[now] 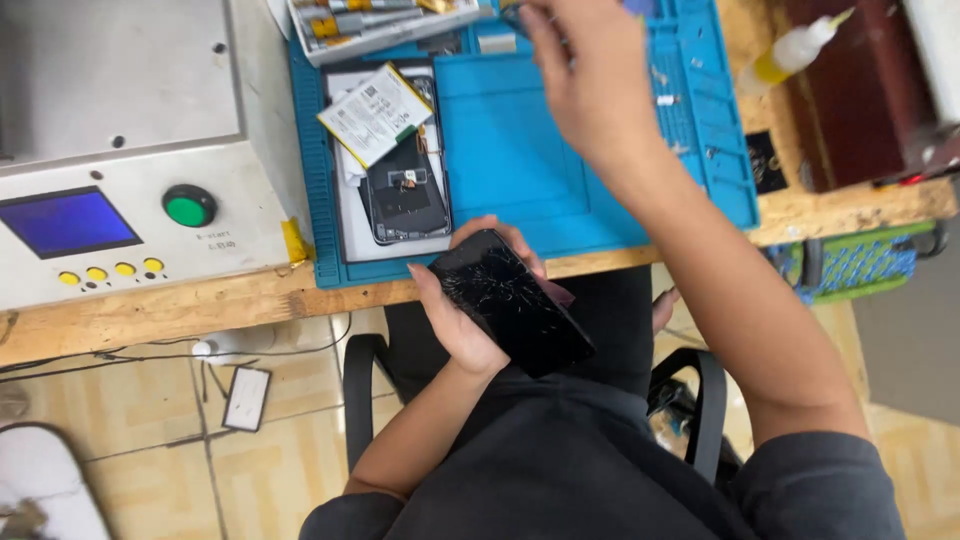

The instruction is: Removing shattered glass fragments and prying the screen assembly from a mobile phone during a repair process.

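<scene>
Above the lap, left hand (pixel 462 318) grips a glossy, crack-webbed black phone (pixel 510 302).

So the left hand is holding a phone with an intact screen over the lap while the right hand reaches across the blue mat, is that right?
Not quite. The head view shows the phone in the left hand has a cracked screen, not an intact one. The right hand does reach across the blue mat.

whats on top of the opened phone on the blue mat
A white rectangular battery pack lies tilted across the top end of the opened black phone on the blue silicone mat. The phone's upper internals beneath it are covered.
</scene>
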